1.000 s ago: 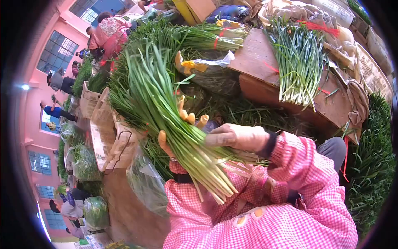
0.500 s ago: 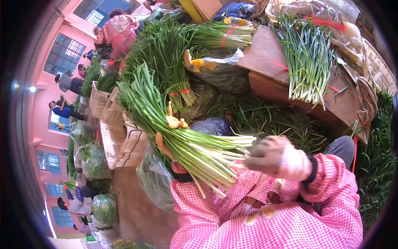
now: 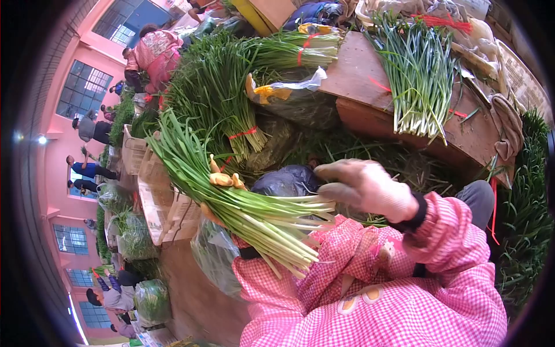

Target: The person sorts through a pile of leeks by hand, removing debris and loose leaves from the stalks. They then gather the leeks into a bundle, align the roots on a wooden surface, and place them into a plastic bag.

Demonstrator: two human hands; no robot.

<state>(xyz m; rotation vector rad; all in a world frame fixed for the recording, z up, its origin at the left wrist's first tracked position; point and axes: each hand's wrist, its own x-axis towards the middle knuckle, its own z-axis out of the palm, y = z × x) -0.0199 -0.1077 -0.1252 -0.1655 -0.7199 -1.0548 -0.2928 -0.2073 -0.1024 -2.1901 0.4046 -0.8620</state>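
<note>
A loose bunch of long green stalks with white ends (image 3: 254, 217) lies across my left hand (image 3: 222, 180), whose tan-gloved fingers wrap round it from below and behind. Much of that hand is hidden by the leaves. My right hand (image 3: 361, 188), in a pale glove with greyish fingertips, hovers just above and right of the white ends. Its fingers and thumb are apart, with nothing seen between them. Beyond my left hand stands a green bundle tied with red (image 3: 243, 134). More cut stalks (image 3: 419, 87) lie on a brown board (image 3: 361, 72) at the upper right.
Red ties (image 3: 445, 23) lie at the top right. A dark plastic bag (image 3: 289, 180) sits behind the held stalks. Plastic crates (image 3: 156, 194) stand at the left. Green leaves (image 3: 526, 225) pile up at the far right. Other people work at the left, including one in pink (image 3: 155, 55).
My right hand has risen and moved slightly left, away from the white ends, and its fingers have spread. The held bunch has shifted slightly left as the view moved.
</note>
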